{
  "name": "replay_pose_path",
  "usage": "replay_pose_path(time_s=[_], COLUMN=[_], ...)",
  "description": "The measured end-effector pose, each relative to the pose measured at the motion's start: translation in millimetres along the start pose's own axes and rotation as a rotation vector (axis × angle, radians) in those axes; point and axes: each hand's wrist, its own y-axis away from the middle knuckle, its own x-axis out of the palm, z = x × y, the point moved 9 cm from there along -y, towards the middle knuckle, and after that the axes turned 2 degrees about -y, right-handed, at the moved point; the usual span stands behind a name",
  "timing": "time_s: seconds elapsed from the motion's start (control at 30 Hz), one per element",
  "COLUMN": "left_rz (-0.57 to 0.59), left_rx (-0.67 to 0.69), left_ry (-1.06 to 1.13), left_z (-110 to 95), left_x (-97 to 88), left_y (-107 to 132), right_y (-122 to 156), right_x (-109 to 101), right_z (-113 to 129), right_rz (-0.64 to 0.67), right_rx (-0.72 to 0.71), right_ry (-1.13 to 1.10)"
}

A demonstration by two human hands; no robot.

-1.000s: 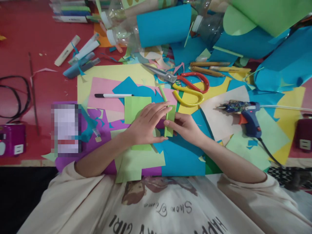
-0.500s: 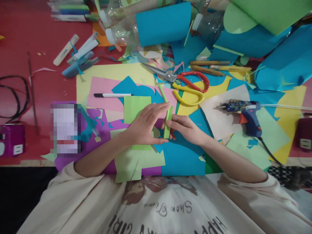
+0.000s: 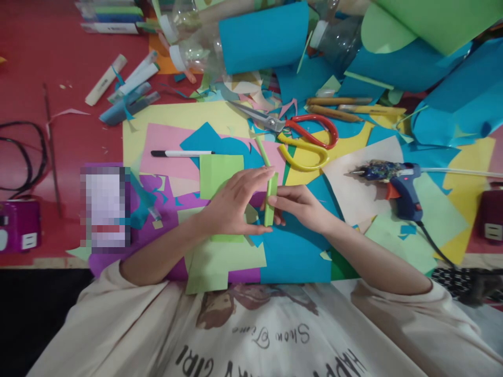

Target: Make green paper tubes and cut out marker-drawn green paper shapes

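Observation:
Both my hands meet at a narrow folded strip of light green paper (image 3: 271, 199) standing on edge over the blue and purple sheets. My left hand (image 3: 233, 204) pinches the strip from the left, fingertips at its top and thumb near its bottom. From the right, my right hand (image 3: 301, 207) grips the same strip with fingers and thumb. A square of light green paper (image 3: 216, 173) lies just behind my left hand.
Red and yellow scissors (image 3: 302, 137) lie behind the hands. A blue glue gun (image 3: 393, 180) with a cord rests at the right. A black pen (image 3: 181, 153), markers (image 3: 126, 86), plastic bottles (image 3: 192, 50) and rolled blue paper (image 3: 263, 39) crowd the back.
The green strip has been folded narrower and turned up on edge between my hands. My right hand's fingers have closed further around it. The hands stay in the same spot.

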Motion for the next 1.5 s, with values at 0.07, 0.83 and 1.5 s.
replay_pose_path(time_s=[0.07,0.83,1.5], left_rz=[-0.012,0.039,-0.13], left_rx=[0.0,-0.812,-1.095], left_ry=[-0.008,0.767,0.935], left_z=[0,43,58], left_x=[-1.5,20.5,23.9], left_y=[0,15,27], right_y=[0,2,56], right_x=[-1,3,-33], right_z=[1,29,52], right_rz=[-0.004,-0.008,-0.42], right_rx=[-0.007,-0.364,-0.303], right_ry=[0.007,0.378,0.828])
